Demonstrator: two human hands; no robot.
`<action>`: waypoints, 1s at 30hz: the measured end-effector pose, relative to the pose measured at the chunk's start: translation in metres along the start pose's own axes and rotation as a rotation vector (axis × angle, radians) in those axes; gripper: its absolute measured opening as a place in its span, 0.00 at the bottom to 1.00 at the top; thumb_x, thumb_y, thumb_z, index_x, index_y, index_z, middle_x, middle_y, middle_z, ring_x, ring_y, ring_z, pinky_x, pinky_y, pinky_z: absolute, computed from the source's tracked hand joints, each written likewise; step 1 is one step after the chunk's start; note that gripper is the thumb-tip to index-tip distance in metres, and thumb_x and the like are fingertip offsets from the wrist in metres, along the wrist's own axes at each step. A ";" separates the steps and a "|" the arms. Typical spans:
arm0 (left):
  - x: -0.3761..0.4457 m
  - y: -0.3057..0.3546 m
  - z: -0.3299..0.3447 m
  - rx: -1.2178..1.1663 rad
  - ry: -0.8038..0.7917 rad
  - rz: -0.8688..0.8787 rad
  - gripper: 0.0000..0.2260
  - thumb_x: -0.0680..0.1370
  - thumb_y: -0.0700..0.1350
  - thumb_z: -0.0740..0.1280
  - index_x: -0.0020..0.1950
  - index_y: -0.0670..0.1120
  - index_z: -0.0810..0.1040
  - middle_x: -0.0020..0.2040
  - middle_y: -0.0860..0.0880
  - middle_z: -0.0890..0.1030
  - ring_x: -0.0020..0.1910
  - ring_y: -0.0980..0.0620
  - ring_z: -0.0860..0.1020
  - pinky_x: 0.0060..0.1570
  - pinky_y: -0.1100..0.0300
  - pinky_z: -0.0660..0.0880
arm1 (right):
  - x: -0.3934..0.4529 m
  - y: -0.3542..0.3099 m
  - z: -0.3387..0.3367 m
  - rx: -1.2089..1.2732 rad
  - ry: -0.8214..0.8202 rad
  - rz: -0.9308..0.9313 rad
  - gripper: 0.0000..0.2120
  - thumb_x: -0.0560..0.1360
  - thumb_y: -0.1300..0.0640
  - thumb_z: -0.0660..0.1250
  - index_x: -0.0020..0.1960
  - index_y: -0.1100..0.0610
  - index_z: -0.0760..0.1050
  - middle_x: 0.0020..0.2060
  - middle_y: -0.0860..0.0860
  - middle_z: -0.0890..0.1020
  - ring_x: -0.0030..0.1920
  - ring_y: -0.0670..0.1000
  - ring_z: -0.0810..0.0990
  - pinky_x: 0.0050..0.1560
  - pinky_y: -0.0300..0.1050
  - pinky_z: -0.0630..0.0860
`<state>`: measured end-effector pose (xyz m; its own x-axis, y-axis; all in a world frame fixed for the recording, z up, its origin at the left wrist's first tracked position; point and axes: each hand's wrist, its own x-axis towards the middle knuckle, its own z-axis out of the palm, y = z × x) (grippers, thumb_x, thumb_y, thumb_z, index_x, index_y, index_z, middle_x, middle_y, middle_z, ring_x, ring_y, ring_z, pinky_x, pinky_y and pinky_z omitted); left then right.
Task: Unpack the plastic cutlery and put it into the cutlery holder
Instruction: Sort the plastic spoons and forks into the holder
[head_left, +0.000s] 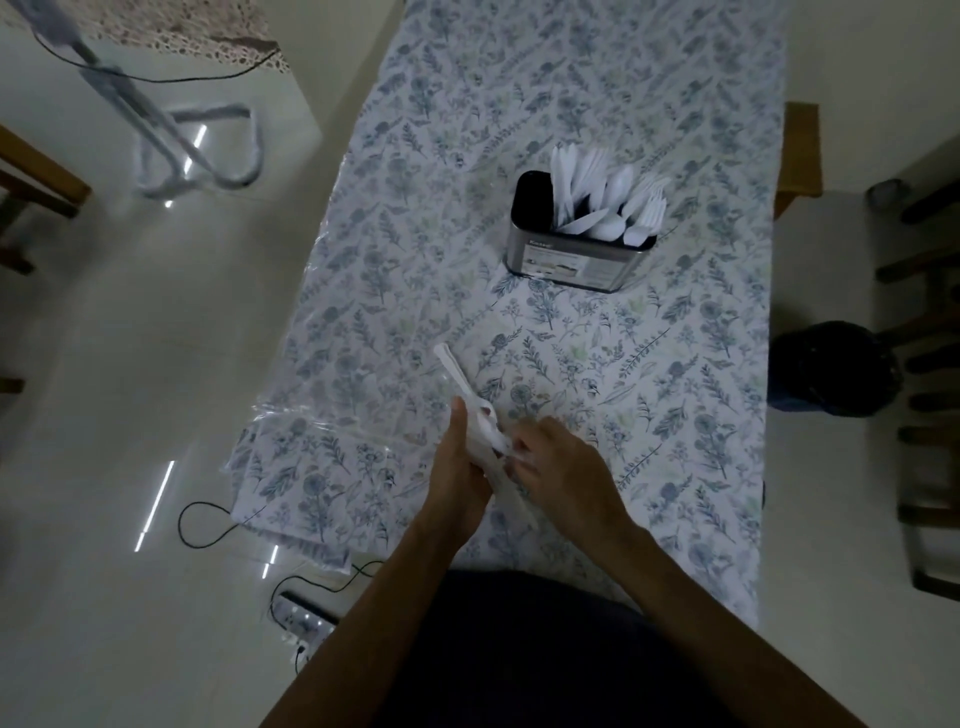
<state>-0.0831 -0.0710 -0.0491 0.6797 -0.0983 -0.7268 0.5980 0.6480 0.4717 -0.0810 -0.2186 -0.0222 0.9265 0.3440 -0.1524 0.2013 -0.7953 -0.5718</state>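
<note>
My left hand (460, 467) grips a white plastic cutlery piece in a clear wrapper (460, 376), which sticks up and away from me over the near part of the table. My right hand (558, 467) pinches the same wrapper at its lower part, right beside the left hand. I cannot tell which kind of cutlery is inside. Farther back stands the cutlery holder (574, 262), a dark metal box with a label, holding several white plastic knives, spoons and forks (608, 202).
The table (675, 364) wears a floral cloth under clear plastic. A power strip (306, 621) and cables lie on the tiled floor to the left. Wooden chairs (930, 364) and a dark bag (831, 369) stand to the right.
</note>
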 end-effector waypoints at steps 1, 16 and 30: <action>-0.001 0.000 0.001 0.006 0.004 0.004 0.31 0.81 0.65 0.57 0.70 0.41 0.76 0.65 0.36 0.81 0.63 0.40 0.81 0.62 0.47 0.78 | 0.000 0.000 0.003 -0.024 -0.002 -0.003 0.11 0.76 0.51 0.71 0.55 0.52 0.74 0.46 0.47 0.75 0.37 0.49 0.77 0.31 0.38 0.71; 0.005 -0.003 -0.026 0.040 0.096 0.154 0.29 0.80 0.52 0.71 0.70 0.32 0.69 0.68 0.25 0.70 0.62 0.34 0.76 0.66 0.38 0.71 | 0.007 -0.013 0.014 0.044 -0.113 -0.070 0.21 0.80 0.44 0.57 0.66 0.54 0.71 0.56 0.53 0.81 0.48 0.53 0.83 0.45 0.48 0.82; -0.002 0.009 -0.037 -0.086 0.066 0.143 0.07 0.83 0.41 0.65 0.60 0.41 0.75 0.51 0.39 0.81 0.48 0.44 0.82 0.48 0.50 0.81 | 0.035 -0.019 0.020 0.302 -0.110 0.003 0.10 0.81 0.50 0.65 0.46 0.55 0.79 0.38 0.48 0.82 0.37 0.45 0.78 0.39 0.43 0.77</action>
<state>-0.0952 -0.0371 -0.0620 0.7243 0.0473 -0.6878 0.4567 0.7145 0.5301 -0.0585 -0.1809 -0.0328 0.8837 0.4069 -0.2313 0.0796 -0.6177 -0.7823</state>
